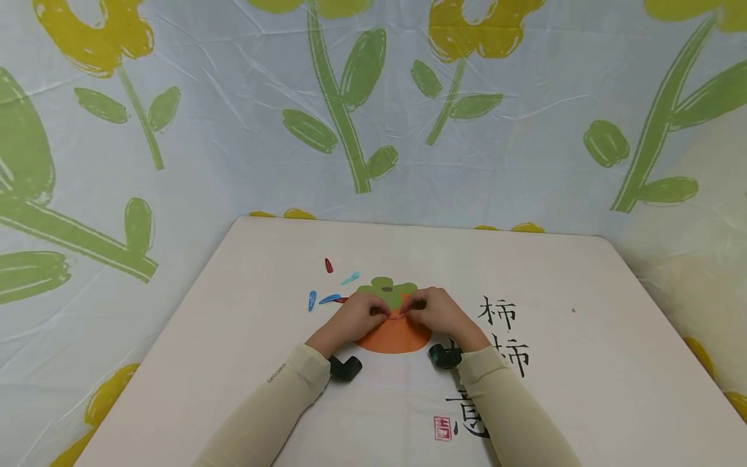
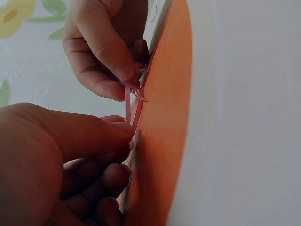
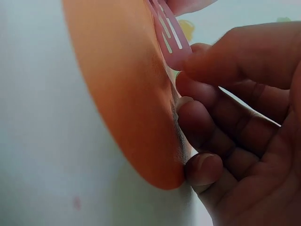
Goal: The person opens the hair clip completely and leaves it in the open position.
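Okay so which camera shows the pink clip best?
The right wrist view: the pink clip looks large, its slots plain, though the picture's top edge cuts it off. The left wrist view shows narrow strips of it between left hand and right hand; the head view, only a thin line between the hands.
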Demonstrator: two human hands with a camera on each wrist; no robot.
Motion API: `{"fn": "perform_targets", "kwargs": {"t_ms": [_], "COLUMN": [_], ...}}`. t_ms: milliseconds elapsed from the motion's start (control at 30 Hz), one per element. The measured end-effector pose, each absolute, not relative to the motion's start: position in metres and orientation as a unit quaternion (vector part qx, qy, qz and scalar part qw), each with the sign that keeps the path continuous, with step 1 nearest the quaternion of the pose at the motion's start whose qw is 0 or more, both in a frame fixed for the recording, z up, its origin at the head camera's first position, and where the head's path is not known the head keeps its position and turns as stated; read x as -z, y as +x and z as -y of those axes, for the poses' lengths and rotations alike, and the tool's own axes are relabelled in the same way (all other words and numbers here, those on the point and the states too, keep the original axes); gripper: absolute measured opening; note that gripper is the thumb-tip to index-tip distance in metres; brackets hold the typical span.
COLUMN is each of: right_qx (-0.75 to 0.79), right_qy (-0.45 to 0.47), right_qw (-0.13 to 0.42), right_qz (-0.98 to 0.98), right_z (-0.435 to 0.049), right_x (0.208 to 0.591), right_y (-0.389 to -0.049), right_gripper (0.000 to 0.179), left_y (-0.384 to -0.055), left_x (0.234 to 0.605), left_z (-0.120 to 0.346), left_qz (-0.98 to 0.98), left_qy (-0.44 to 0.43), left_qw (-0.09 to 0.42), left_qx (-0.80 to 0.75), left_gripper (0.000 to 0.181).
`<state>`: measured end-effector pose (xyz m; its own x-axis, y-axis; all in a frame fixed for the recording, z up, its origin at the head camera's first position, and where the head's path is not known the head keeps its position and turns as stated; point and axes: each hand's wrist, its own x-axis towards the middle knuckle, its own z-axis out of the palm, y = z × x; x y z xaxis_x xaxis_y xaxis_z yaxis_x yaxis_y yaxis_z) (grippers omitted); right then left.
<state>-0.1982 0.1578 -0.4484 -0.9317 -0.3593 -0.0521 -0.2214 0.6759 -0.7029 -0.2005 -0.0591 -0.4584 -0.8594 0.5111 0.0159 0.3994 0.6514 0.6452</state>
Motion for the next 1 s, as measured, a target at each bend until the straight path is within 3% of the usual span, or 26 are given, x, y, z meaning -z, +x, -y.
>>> {"fn": "perform_targets", "kwargs": {"t_ms": [300,533,1000], "right_qx": [0.355,0.359,0.365], "right_qy": [-0.167,-0.194,-0.215], "right_qw": [0.089,0.07,0.088], "right_qz": [-0.915,-0.91,-0.901], "right_z": [-0.153,-0.146,-0.121], "right_x": [0.443,0.435,0.425], "right_y": [-0.2,-0.202,-0.21], "right_gripper": [0.019,0.012,0.014], "left_y": [-0.2,-0.204,-0.206], "left_x": [0.455,0.447,0.442], "left_z": [0.063,0.069,0.093], "left_qz": [-0.901,-0.902,-0.916], "left_qy": [0.222,0.21,0.184], "left_qw": [0.099,0.087,0.056], "left_qx": [-0.358,-0.366,-0.351], "left_gripper": [0.012,0.014,0.017]}}
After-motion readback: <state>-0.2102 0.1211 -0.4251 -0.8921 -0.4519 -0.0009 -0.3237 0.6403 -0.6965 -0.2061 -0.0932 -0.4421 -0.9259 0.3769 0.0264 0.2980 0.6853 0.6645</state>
